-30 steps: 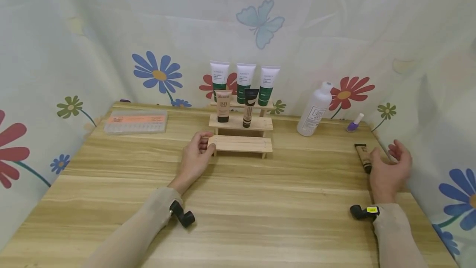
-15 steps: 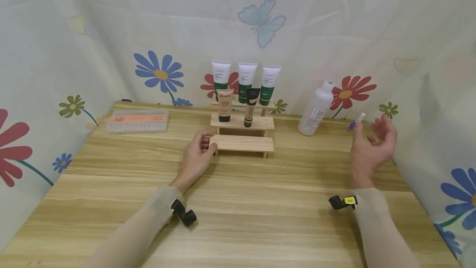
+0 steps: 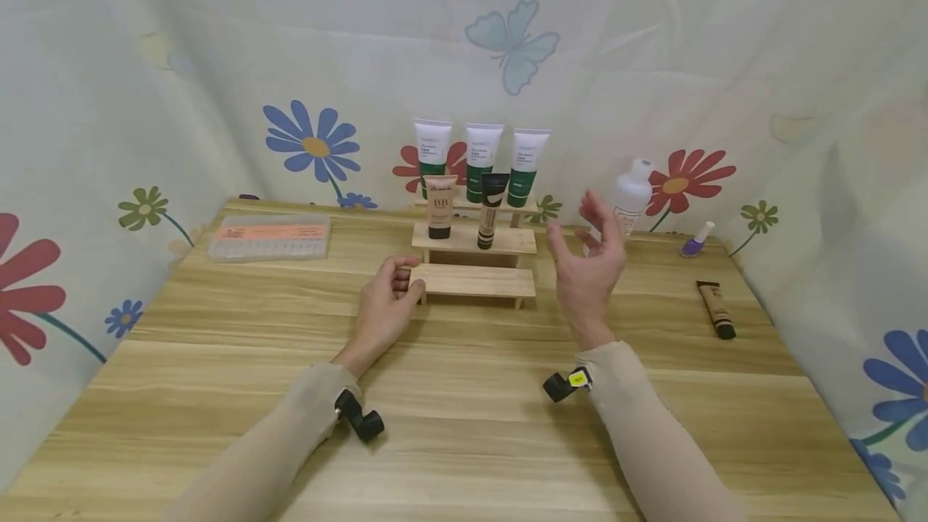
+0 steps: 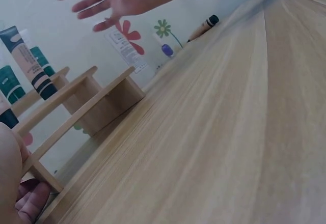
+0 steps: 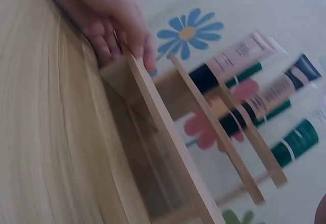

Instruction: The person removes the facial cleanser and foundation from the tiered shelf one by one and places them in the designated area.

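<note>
Nearest me is the bare wooden table. On it, my left hand grips the left end of the lowest step of the wooden stand, fingers curled in at the edge. The stand sits at mid-table, its feet on the boards. I judge it light and stiff, the dry wood unlikely to slip; the end of the board, close to the leg, seems a good place to hold it, since a jolt there could tip what it carries.

My right hand is raised off the stand's right end, holding nothing, thumb and fingers well apart.

On the middle step a pink tube and a dark-topped tube stand on their caps. They look soft and easy to topple, best taken round the body. Off to the right, a tan tube lies on its side.

Farther back, three white-and-green tubes stand along the top step. A white bottle is partly hidden behind my right hand, with nail polish beyond it to the right. A clear case lies at far left, before the flowered curtain.
</note>
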`<state>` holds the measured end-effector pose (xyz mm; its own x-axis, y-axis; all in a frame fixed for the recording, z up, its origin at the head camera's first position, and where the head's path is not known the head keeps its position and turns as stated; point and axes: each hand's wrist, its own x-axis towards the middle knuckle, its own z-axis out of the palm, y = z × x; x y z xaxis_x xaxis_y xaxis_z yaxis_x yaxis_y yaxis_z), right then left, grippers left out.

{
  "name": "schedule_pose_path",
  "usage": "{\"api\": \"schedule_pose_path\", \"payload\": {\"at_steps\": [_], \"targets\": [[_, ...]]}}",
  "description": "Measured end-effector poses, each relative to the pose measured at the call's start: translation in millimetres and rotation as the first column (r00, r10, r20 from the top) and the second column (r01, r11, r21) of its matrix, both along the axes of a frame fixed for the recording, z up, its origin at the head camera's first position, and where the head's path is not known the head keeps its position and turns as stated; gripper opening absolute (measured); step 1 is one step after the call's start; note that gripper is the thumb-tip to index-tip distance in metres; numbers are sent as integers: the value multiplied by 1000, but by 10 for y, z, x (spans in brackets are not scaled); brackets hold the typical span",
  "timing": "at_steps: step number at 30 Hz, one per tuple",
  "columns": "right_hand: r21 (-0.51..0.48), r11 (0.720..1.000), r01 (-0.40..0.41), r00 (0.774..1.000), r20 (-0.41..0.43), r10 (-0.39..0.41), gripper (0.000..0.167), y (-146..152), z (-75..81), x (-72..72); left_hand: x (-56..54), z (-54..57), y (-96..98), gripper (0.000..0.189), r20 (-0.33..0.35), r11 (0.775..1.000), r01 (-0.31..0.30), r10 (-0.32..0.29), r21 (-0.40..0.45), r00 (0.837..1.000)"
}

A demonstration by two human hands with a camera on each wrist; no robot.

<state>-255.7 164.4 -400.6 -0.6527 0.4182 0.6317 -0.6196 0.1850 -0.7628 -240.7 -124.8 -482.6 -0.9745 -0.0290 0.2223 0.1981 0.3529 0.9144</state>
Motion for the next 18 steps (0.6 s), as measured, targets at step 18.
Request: {"api": "schedule_pose_path", "payload": {"at_steps": [18], "targets": [[6,987,-162,974,162,159,59,-712,-130,-235,7,22,-3,39,-6,1000,10,-10,-8,1000]]}}
